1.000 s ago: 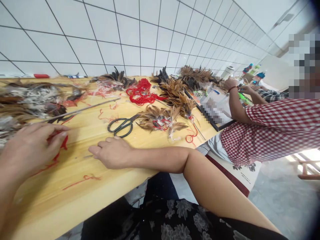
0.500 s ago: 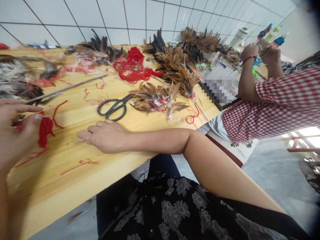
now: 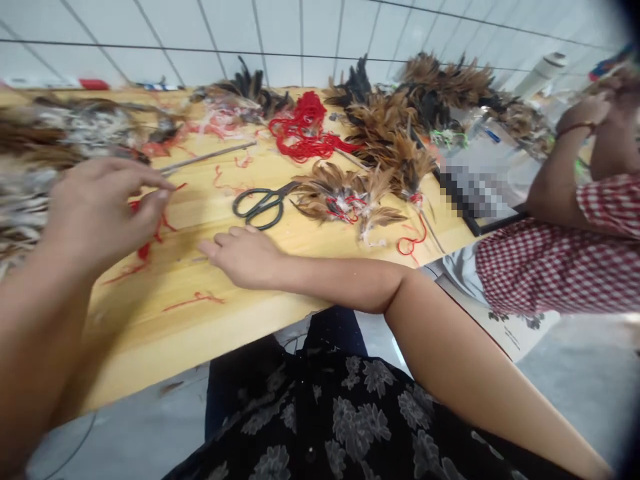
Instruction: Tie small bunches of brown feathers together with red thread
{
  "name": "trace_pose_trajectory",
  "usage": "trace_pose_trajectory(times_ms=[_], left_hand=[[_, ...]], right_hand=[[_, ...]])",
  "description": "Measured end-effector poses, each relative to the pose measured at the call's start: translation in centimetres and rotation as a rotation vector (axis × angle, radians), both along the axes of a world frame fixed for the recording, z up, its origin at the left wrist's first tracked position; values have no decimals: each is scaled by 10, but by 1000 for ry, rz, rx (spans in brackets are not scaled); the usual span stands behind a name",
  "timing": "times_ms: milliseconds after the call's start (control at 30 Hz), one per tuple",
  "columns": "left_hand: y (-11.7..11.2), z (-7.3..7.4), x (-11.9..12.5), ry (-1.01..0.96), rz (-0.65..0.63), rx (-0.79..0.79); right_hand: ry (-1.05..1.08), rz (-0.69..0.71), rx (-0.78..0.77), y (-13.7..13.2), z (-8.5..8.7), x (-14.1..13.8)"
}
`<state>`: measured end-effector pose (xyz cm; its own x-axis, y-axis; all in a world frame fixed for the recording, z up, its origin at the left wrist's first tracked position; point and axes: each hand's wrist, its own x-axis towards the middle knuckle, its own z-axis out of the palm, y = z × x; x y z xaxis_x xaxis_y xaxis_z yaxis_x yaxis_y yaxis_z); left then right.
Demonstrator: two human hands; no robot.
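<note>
My left hand (image 3: 103, 210) is raised a little above the yellow wooden table (image 3: 200, 320), its fingers pinched on a tangle of red thread (image 3: 147, 230) that hangs down to the tabletop. My right hand (image 3: 245, 257) lies flat on the table with fingers stretched out, holding nothing. Black scissors (image 3: 260, 203) lie just beyond its fingertips. A small bundle of brown feathers tied with red thread (image 3: 345, 200) lies to the right of the scissors.
A heap of red cord (image 3: 303, 130) and piles of brown and black feathers (image 3: 400, 113) cover the far side. Grey and white feathers (image 3: 30, 153) lie at the left. A thin rod (image 3: 210, 157) crosses the middle. A person in a red checked shirt (image 3: 550, 260) works at the right.
My left hand has lifted the red thread off the table and moved right, toward the middle. My right hand has stayed flat in place. The view has swung left.
</note>
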<state>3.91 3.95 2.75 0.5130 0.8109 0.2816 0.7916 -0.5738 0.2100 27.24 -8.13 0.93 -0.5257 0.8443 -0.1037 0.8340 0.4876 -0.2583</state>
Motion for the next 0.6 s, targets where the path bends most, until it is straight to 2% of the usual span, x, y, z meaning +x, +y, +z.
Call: trace_pose_trajectory(times_ms=[67,133,233,300,400,500,600], left_hand=[[-8,28,34,39,42,-67],[-2,51,61,88,64,-57],[20,70,92,170,119,-102],[38,72,110,176,165,-137],[65,65,133,204,210,-204],[85,59,147,233,262,-236],[98,59,157,278,252,-218]], right_hand=[[5,2,-6,0,-2,0],[20,3,-13,1,-4,0],[40,-8,-21,1,-7,1],[46,-11,-22,1,-8,1],[52,-10,-16,0,-8,2],[42,-12,-18,-2,-6,2],[43,-6,-25,-3,-2,2]])
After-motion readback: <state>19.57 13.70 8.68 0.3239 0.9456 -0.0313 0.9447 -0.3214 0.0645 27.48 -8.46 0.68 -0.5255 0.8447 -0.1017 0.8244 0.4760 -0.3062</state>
